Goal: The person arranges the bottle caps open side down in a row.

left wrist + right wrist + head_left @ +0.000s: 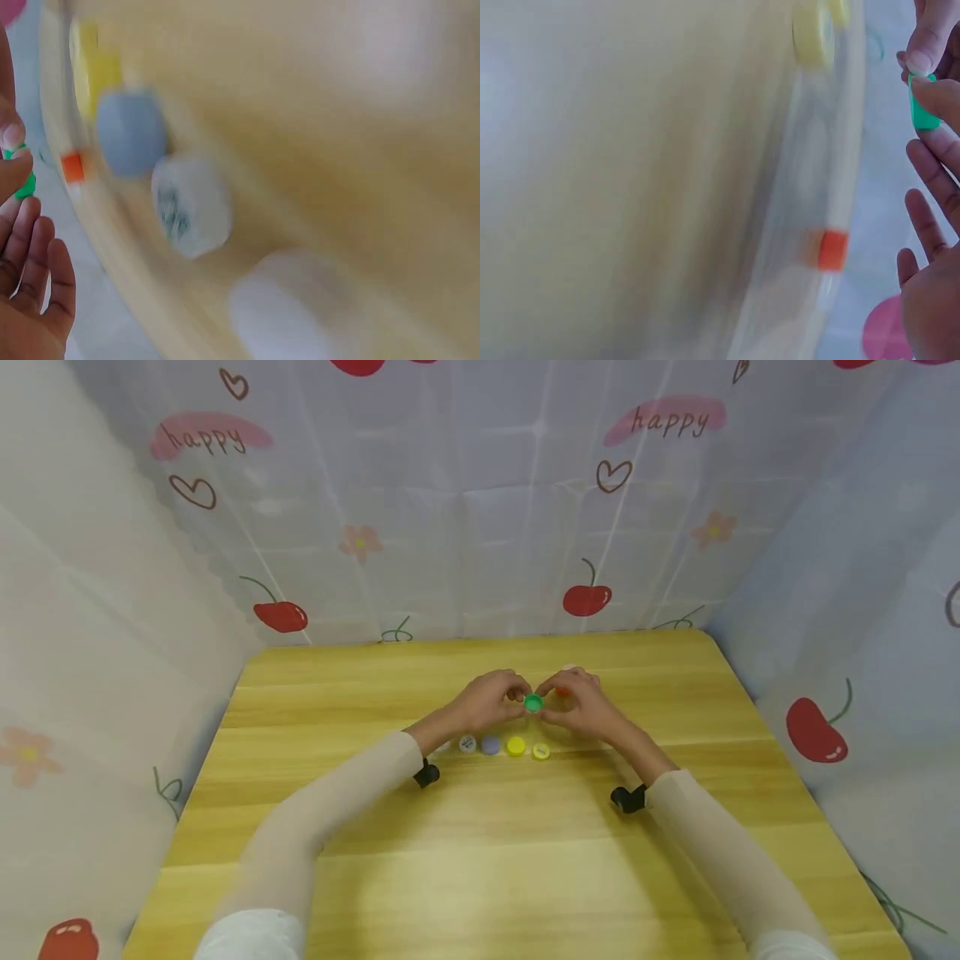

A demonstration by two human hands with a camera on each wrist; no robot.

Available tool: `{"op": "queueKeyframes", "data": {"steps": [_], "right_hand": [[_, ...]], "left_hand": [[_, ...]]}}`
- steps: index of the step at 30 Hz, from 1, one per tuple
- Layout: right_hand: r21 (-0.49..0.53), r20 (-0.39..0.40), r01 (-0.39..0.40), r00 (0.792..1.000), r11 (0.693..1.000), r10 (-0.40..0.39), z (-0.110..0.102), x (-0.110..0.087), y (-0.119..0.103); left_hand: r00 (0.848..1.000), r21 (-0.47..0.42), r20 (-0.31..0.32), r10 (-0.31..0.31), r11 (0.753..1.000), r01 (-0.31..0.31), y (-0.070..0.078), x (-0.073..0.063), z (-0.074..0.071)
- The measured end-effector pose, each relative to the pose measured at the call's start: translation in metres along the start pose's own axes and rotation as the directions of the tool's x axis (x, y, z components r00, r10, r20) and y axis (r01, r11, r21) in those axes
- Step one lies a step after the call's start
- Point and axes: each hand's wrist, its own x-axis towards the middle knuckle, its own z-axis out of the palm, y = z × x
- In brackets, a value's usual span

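A small green bottle cap [533, 703] is held up between both hands over the far half of the table. My left hand [491, 700] pinches its left side with thumb and finger. On the opposite side, my right hand [581, 702] grips the cap, thumb below and forefinger above. The right wrist view shows the green cap [924, 105] edge-on between the fingertips, the other fingers spread. Nearer me lies a row of caps: a white cap with dark print [467, 744], a purple cap [491, 745], a yellow cap [516, 746] and a printed yellow cap [541, 751].
An orange piece [832, 250] lies beyond the row, partly hidden by the right hand in the head view. Another white cap [285, 307] sits at the row's left end, near the left wrist. Printed curtains [480, 527] hang behind the wooden table [480, 860].
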Motion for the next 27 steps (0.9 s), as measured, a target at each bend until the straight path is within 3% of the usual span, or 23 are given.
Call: {"op": "queueKeyframes", "data": {"steps": [3,8,13,16,18,22,27], "right_hand": [[0.057,-0.01,0.094,0.996,0.994,-0.094,0.007,-0.014,-0.019],[0.107,-0.038,0.131,0.991,0.986,-0.127,0.024,-0.038,-0.042],[0.141,-0.074,0.145,0.988,0.979,-0.136,0.032,-0.053,-0.055],[0.157,-0.1,0.166,0.983,0.973,-0.152,0.033,-0.057,-0.059],[0.167,-0.119,0.183,0.979,0.969,-0.165,0.035,-0.059,-0.06],[0.179,-0.146,0.203,0.973,0.963,-0.178,0.035,-0.059,-0.062],[0.172,-0.115,0.207,0.975,0.963,-0.189,0.035,-0.059,-0.066]], "left_hand": [[0.999,0.012,-0.016,0.035,0.999,-0.035,0.011,-0.032,-0.005],[0.996,-0.031,-0.062,0.068,0.997,-0.07,0.023,-0.075,-0.003],[0.989,-0.132,-0.115,0.096,0.985,-0.111,0.028,-0.095,0.002],[0.992,-0.238,-0.109,0.069,0.967,-0.094,0.028,-0.101,0.006],[0.996,-0.347,-0.083,0.032,0.936,-0.059,0.027,-0.105,0.008],[0.999,-0.542,-0.026,-0.036,0.84,0.016,0.021,-0.11,0.01],[0.994,-0.654,0.076,-0.075,0.749,0.107,0.017,-0.11,0.008]]}}
